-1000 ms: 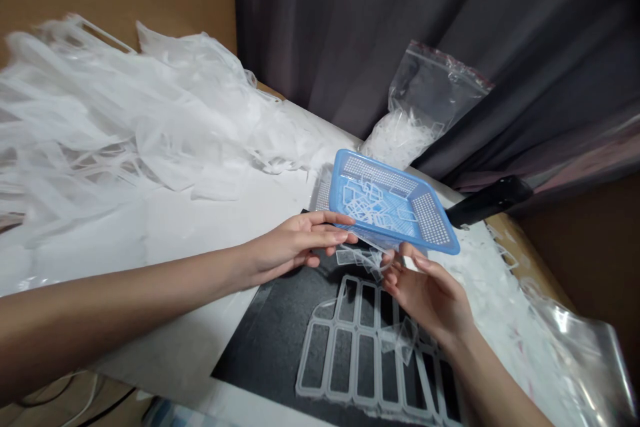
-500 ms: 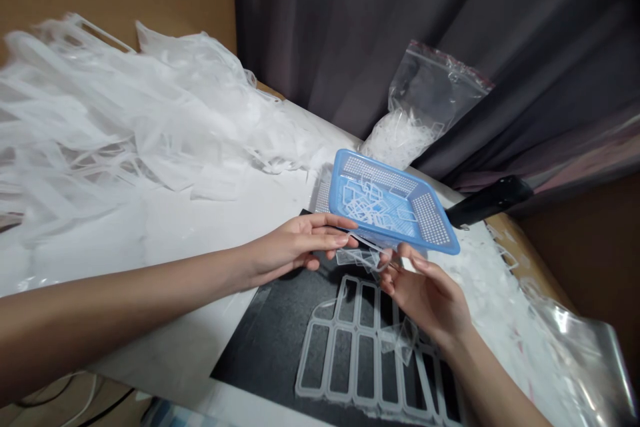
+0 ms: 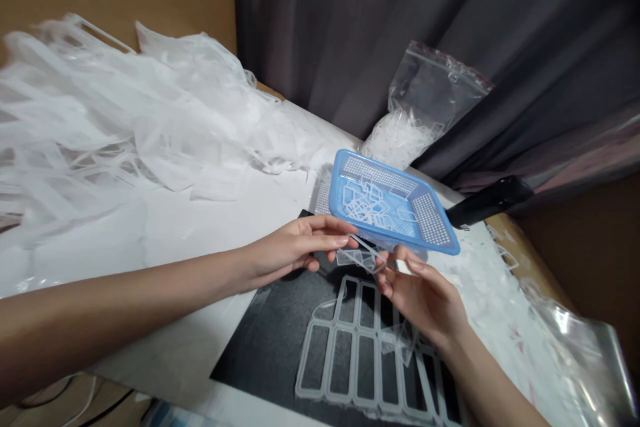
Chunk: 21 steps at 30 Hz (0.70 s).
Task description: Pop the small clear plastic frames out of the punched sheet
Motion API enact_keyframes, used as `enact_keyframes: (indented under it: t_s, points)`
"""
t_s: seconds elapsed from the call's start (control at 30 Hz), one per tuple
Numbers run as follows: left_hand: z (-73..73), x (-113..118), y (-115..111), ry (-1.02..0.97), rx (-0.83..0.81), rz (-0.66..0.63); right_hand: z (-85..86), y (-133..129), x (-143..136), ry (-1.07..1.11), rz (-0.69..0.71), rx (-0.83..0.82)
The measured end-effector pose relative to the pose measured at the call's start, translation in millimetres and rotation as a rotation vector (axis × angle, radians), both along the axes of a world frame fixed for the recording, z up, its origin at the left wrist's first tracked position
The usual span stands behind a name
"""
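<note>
My left hand (image 3: 313, 240) pinches one end of a thin translucent rectangular frame (image 3: 369, 250) between thumb and fingers. At the other end, my right hand (image 3: 417, 290) is closed on the same frame with its fingertips. A small white piece (image 3: 403, 267) shows by the right fingers; I cannot make out what it is. Under the hands, a sheet of joined translucent frames (image 3: 353, 330) lies on a black mat (image 3: 270, 327). Small clear scraps (image 3: 397, 341) rest on the sheet. Just beyond the hands stands a blue plastic basket (image 3: 435, 230) with several loose frames in it.
A heap of white translucent strips (image 3: 125, 107) covers the left back of the white table (image 3: 170, 233). Behind the basket, a zip bag (image 3: 405, 133) holds many small frames. A black cylindrical object (image 3: 490, 201) lies right of it, near a dark curtain (image 3: 320, 33) and clear plastic film (image 3: 585, 347).
My right hand has shifted slightly to the left, and the frame between the hands has turned a little. My left hand stays almost where it was.
</note>
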<state>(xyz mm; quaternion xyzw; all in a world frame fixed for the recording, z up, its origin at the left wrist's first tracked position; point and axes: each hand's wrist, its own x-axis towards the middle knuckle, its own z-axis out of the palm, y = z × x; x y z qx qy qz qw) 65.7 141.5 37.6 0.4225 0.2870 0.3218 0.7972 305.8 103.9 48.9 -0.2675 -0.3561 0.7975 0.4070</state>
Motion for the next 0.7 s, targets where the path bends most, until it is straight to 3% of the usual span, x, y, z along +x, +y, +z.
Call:
enact_keyframes:
  t_s: [0.7]
  points:
    - [0.8, -1.6, 0.3, -0.003, -0.009, 0.005, 0.5, 0.6, 3.8, 0.002, -0.013, 0.029]
